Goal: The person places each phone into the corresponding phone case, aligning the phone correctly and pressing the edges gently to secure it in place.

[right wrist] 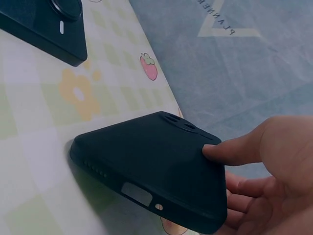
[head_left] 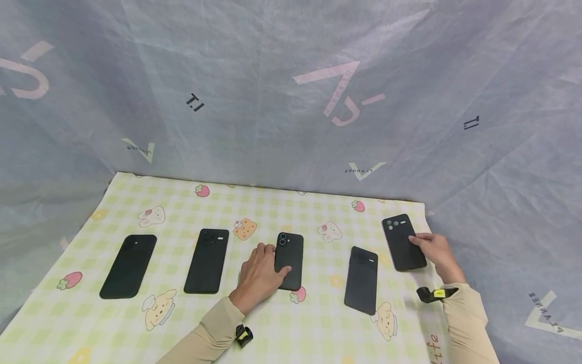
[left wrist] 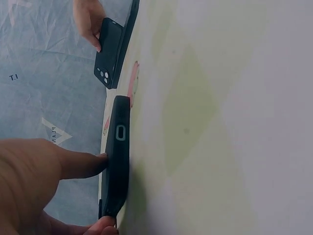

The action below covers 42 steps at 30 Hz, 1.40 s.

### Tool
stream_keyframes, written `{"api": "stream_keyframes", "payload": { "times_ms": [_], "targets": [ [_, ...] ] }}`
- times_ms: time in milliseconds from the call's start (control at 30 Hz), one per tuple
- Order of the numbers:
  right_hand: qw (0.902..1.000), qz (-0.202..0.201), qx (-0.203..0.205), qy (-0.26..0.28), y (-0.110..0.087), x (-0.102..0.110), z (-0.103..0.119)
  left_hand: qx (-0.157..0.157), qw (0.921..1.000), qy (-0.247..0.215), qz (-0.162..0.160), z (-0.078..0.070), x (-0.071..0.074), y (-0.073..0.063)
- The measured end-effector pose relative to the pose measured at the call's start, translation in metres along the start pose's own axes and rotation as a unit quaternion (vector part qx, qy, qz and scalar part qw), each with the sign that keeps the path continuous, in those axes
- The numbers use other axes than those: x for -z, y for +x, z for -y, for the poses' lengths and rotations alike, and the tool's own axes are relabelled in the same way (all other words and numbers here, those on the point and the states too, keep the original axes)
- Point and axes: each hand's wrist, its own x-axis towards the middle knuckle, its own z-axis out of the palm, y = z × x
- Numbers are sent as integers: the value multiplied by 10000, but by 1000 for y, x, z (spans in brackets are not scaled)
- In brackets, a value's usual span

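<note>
My left hand (head_left: 260, 277) holds a black phone (head_left: 292, 253) near the middle of the table, its thumb across the back and the other fingers at the left edge. Two ringed lenses show at the phone's upper left. In the left wrist view, a port opening shows in the end of this phone (left wrist: 117, 166). At the far right, my right hand (head_left: 437, 252) pinches a black phone case (head_left: 405, 247) by its right side, thumb on top. That case (right wrist: 146, 161) looks hollow in the right wrist view: pale cloth shows through its port cutout. One end is tilted up.
A black phone or case (head_left: 361, 280) lies between my hands. Two more dark ones, a rounded one (head_left: 129, 266) and a squarer one (head_left: 206, 261), lie to the left. The checked tablecloth (head_left: 173, 212) ends at a grey-blue hanging sheet (head_left: 254, 126).
</note>
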Motion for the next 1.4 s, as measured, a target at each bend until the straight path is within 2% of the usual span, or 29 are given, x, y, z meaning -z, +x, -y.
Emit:
{"api": "stream_keyframes", "payload": {
  "times_ms": [433, 900, 1033, 1167, 1300, 1400],
  "targets": [
    [9999, -76, -55, 40, -3, 2, -2, -38, 10000, 1, 3, 1, 1, 0],
    [9985, 14, -446, 326, -17, 5, -11, -80, 9996, -65, 245, 2, 5, -6],
    [9980, -54, -468, 430, -24, 7, -15, -299, 9991, -293, 114, -2, 7, -9],
    [9975, -39, -430, 555, -32, 9, -17, -726, 9948, -711, -17, -12, 7, -9],
    [9972, 36, -456, 599, -39, 11, -18, -1155, 9874, -1067, 185, -26, 5, -6],
    [9963, 137, -498, 683, -43, 10, -18, -1355, 9836, -1119, 411, -37, 0, -2]
  ]
}}
